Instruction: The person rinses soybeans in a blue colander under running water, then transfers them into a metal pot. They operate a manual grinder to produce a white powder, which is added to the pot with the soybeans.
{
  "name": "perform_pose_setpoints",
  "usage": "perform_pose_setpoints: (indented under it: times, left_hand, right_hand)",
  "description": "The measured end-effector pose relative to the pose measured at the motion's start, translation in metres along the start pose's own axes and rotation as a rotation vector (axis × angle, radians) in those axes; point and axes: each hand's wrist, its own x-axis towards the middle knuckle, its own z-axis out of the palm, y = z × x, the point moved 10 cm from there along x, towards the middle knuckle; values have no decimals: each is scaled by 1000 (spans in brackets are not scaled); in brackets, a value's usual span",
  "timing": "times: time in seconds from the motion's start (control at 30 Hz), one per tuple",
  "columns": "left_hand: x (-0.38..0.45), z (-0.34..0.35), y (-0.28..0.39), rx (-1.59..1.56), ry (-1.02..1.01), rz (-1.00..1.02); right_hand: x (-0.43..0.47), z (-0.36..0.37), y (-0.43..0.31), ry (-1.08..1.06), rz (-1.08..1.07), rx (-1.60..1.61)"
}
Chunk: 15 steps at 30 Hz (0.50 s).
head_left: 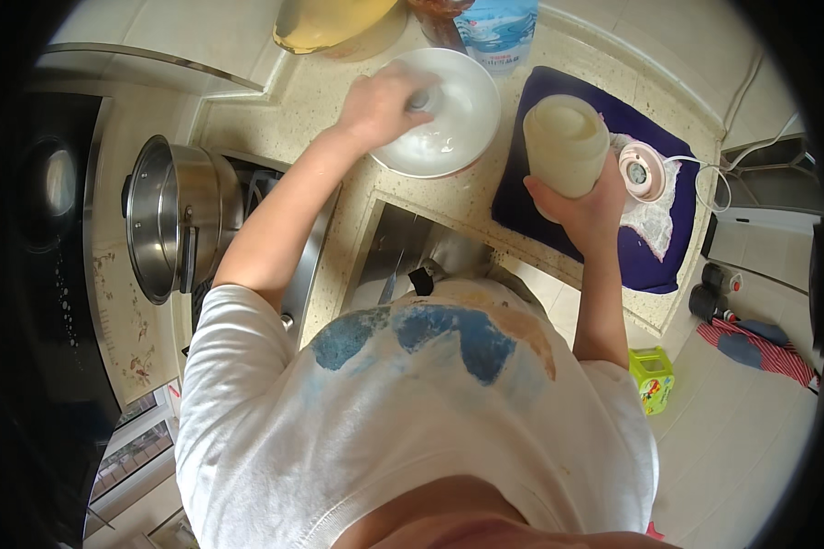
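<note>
My left hand [382,106], blurred, is over a white dish [467,120] on the counter. Its thumb and fingers close around a small translucent grey thing [421,101], too blurred to name. The dish has a wet shine inside. Over the dark purple cloth, my right hand [584,206] grips a tall, pale yellowish container [566,144] from its lower side. Right of that hand, a round pink-and-white device [642,173] with a white cord rests on a crumpled, pink-edged white cloth [654,230], which lies on the folded purple cloth [649,267].
Behind the dish stand a yellow basin [343,34], a reddish-brown container [441,27] and a blue-and-white pouch [500,34]. A steel pot [185,213] is at the stove on the left. An opening in the counter [412,237] lies near my body; a green stool [651,381] stands lower right.
</note>
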Motion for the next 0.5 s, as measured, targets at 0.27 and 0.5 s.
perform_pose_setpoints:
  times: [0.27,0.5]
  left_hand:
    - [-6,-10,2,9,62,47]
    - [-4,36,0,5,-33,61]
  right_hand:
    - [5,15,2,-76,-19,22]
    - [9,23,6,-119,33,34]
